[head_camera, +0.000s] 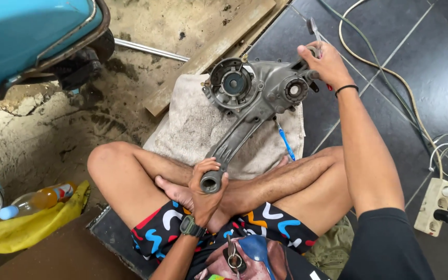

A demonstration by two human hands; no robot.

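The floor is sandy dirt in the upper left of the frame and dark tiles [390, 67] on the right. A grey engine case [255, 96] lies on a cloth [193, 129] in the middle. The left hand [207, 189] grips its round arm end. The right hand [327, 65] clutches its far side. Cables [390, 78] cross the tiles on the right, by a power strip [431, 205].

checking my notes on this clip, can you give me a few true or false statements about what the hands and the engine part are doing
1. The left hand grips the tube end of the grey engine casing. True.
2. The casing lies on bare tile. False: it rests on a beige cloth.
3. The right hand is at the casing's far end. True.
4. The power strip has nothing plugged in. False: plugs sit in it.
5. A bottle lies on yellow cloth. True.
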